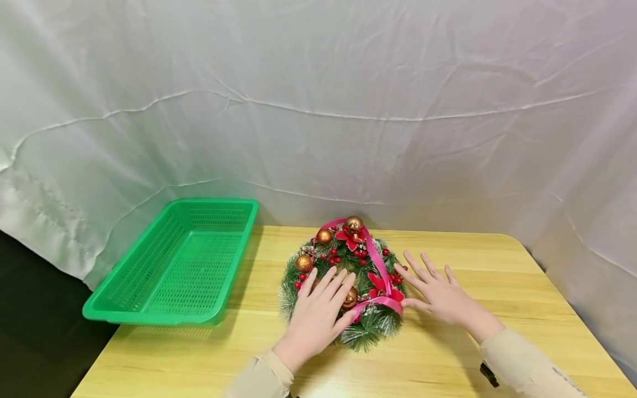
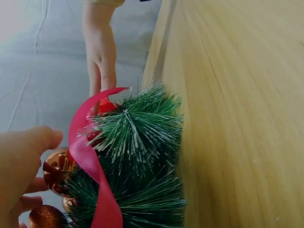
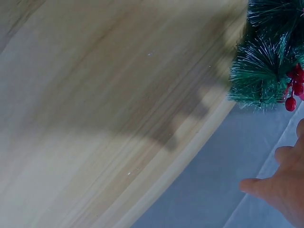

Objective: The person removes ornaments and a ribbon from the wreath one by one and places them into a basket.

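A green Christmas wreath (image 1: 368, 334) lies on the table, dressed with copper baubles (image 1: 323, 236), red berries, red flowers and a pink ribbon (image 1: 376, 257). Over its near left part reaches my left hand (image 1: 316, 312), fingers spread and pointing away; whether they touch the wreath I cannot tell. At the wreath's right side my right hand (image 1: 440, 296) has its fingers extended, the tips close to the berries and ribbon. In the left wrist view, the ribbon (image 2: 88, 159) curls over the needles beside my left thumb. The right wrist view catches only the wreath's edge (image 3: 261, 71).
A green perforated plastic basket (image 1: 229, 265) stands on the left of the wooden table (image 1: 478, 359), its left part reaching past the table edge. Pale grey fabric (image 1: 348, 155) hangs behind the table and along the right side.
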`<act>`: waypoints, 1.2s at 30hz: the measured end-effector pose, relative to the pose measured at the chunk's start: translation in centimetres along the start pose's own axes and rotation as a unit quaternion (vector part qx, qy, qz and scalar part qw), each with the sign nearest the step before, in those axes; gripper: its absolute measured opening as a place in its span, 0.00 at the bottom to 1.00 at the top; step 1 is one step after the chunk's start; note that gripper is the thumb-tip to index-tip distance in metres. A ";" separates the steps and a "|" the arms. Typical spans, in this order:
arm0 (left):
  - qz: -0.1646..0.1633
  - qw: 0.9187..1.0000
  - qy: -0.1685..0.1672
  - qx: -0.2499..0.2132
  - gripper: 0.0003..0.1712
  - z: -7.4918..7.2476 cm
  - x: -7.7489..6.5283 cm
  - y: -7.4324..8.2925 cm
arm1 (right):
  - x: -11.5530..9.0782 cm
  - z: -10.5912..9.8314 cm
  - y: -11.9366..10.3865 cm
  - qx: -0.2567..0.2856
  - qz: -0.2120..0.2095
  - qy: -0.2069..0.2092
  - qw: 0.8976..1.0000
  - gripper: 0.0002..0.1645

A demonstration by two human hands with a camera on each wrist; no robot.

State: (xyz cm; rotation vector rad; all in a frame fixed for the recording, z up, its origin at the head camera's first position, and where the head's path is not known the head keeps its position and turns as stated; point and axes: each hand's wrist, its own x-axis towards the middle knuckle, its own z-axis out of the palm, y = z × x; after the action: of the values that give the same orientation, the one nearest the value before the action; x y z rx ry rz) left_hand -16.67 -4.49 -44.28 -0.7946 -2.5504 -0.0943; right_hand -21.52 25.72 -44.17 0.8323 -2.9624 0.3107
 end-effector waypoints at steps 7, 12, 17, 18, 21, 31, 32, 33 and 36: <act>-0.007 1.000 0.006 0.013 0.37 0.5 0.0 0.0 | 0.0 0.1 -0.1 0.001 -0.001 -0.001 1.000 0.45; 0.000 1.000 0.022 0.016 0.35 0.6 0.2 0.0 | 0.0 0.1 -0.1 -0.002 -0.002 -0.001 1.000 0.45; 0.006 0.999 0.033 0.009 0.34 0.6 0.3 0.0 | -0.1 0.2 -0.1 0.000 -0.004 0.002 1.000 0.44; 0.007 0.999 0.036 0.008 0.34 0.6 0.3 0.0 | -0.1 0.2 -0.1 0.001 -0.004 0.002 1.000 0.44; 0.004 0.999 0.042 -0.005 0.34 0.6 0.4 0.0 | -0.1 0.3 0.0 0.001 -0.004 0.000 1.000 0.44; -0.033 0.995 0.051 -0.084 0.33 0.2 0.6 0.0 | -0.1 0.4 0.0 0.000 -0.002 -0.006 1.000 0.44; -0.035 0.993 0.055 -0.095 0.32 0.2 0.7 0.0 | -0.2 0.4 -0.1 0.001 -0.004 -0.005 1.000 0.44; -0.038 0.992 0.059 -0.105 0.32 0.1 0.7 0.0 | -0.2 0.4 -0.1 0.002 -0.005 -0.004 1.000 0.44; -0.045 0.988 0.071 -0.129 0.32 0.0 0.8 -0.1 | -0.2 0.4 -0.2 0.001 -0.007 0.000 1.000 0.44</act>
State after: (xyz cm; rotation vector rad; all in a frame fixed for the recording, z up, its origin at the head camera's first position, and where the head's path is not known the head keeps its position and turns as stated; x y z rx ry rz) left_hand -17.28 -4.16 -43.93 -0.7362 -2.4677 -0.5006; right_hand -21.28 25.59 -44.51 0.8542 -2.9550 0.3135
